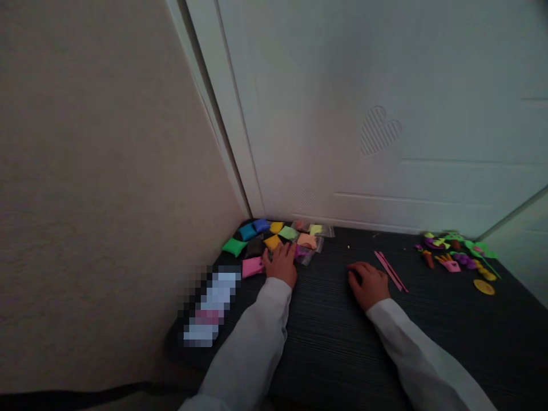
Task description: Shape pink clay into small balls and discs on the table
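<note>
Left hand over packets — right hand near sticks.

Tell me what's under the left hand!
Around the left hand, a pink packet, an orange-yellow packet and something purple peek out. Whatever lies directly beneath the hand is covered, so I can't tell.

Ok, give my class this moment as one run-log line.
left hand: at coloured packets, grip unclear | right hand: on dark table, near pink tools | table's right: small coloured pieces

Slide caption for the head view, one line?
Left hand at colorful packets, right hand beside pink sticks, on a dark table.
</note>
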Tool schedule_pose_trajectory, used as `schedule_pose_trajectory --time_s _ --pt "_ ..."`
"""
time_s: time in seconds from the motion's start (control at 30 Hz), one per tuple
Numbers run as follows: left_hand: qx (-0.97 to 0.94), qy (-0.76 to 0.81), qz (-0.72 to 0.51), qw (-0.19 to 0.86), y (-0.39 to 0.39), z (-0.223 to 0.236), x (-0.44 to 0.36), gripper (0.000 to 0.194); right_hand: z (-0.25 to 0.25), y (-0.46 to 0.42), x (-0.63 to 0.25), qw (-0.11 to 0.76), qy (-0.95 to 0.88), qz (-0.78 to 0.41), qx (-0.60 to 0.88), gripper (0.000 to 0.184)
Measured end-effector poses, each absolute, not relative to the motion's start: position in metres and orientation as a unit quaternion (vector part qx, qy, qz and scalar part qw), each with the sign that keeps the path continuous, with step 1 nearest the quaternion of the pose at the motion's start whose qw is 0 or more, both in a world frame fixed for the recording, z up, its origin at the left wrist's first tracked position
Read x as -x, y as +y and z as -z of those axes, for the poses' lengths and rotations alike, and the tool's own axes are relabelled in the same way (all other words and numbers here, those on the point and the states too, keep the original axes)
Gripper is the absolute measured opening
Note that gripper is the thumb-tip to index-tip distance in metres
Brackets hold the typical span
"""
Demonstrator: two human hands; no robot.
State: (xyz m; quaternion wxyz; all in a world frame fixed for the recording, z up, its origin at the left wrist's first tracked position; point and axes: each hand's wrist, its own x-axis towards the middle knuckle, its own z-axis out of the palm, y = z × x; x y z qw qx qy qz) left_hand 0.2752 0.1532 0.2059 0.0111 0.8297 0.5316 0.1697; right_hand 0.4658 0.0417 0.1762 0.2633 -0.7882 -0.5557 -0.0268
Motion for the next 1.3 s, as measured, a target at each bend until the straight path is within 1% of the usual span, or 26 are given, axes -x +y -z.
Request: schedule_pose_trajectory --time_s 0.13,0.23,0.3,0.47,0.57,0.73,1.07,1.3 --pt "-0.834 0.519 -0.188 0.015 0.154 -0.204 -0.276 0.042 -0.178 0.042 -0.465 0.286 -0.558 0.029 0.779 0.021" --pt "-0.834 0.517 -0.193 0.002 0.154 -0.203 -0.278 0.038 -0.178 0.041 -0.463 0.294 -0.559 0.038 0.774 0.021" --pt "-0.833 0.520 -0.190 -0.007 0.154 -0.203 -0.279 0.041 -0.178 0.041 -0.463 0.295 -0.560 0.040 0.774 0.021" --pt "-0.792 0.582 -0.184 -0.014 0.156 -0.211 -0.271 0.063 -0.179 0.040 -0.463 0.295 -0.561 0.036 0.773 0.021" --pt "-0.751 0.640 -0.163 -0.016 0.159 -0.214 -0.260 0.067 -0.179 0.039 -0.463 0.300 -0.562 0.035 0.770 0.020" --pt "-0.732 0.671 -0.114 -0.021 0.161 -0.211 -0.254 0.067 -0.181 0.040 -0.463 0.305 -0.561 0.037 0.769 0.020" --pt "-0.764 0.633 -0.117 -0.035 0.157 -0.212 -0.256 0.068 -0.180 0.041 -0.462 0.308 -0.561 0.036 0.767 0.019" --pt "-0.743 0.660 -0.108 -0.032 0.159 -0.217 -0.253 0.069 -0.180 0.040 -0.462 0.308 -0.561 0.026 0.768 0.020"
